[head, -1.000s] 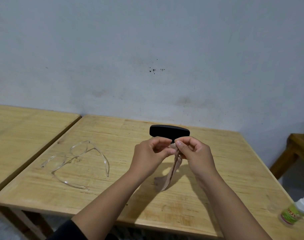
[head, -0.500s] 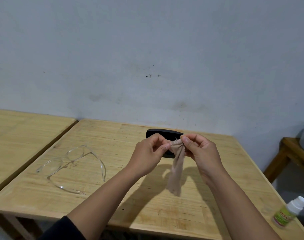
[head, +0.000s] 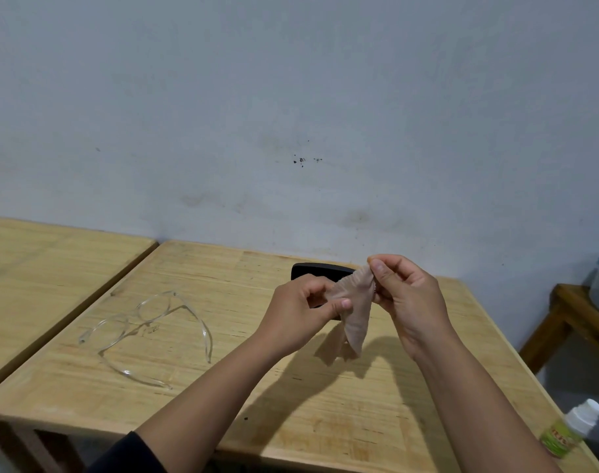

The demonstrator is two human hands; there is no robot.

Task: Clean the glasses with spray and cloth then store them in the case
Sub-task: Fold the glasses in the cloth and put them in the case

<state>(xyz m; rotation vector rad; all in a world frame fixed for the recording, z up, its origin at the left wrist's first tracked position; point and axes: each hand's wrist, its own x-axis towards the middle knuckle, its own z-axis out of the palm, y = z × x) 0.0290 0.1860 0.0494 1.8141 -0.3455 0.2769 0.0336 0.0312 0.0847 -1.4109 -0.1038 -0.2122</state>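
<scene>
both hands pinch the cloth (head: 354, 308): my left hand (head: 303, 310) has a lower edge between thumb and finger, my right hand (head: 405, 295) the top corner, held above the table (head: 223, 387). i judge i'm opening the cloth out, before any wiping. next i need the spray bottle (head: 570, 430) at the near right corner and the glasses (head: 148, 332) lying well left, arms open. the black case (head: 320, 269) sits behind my hands; nothing blocks either reach

Two hands (head: 301, 312) (head: 407, 302), one cloth (head: 354, 312), one glasses (head: 148, 332), one case (head: 320, 271), one bottle (head: 570, 428), two tables (head: 223, 268) (head: 52, 254).
</scene>
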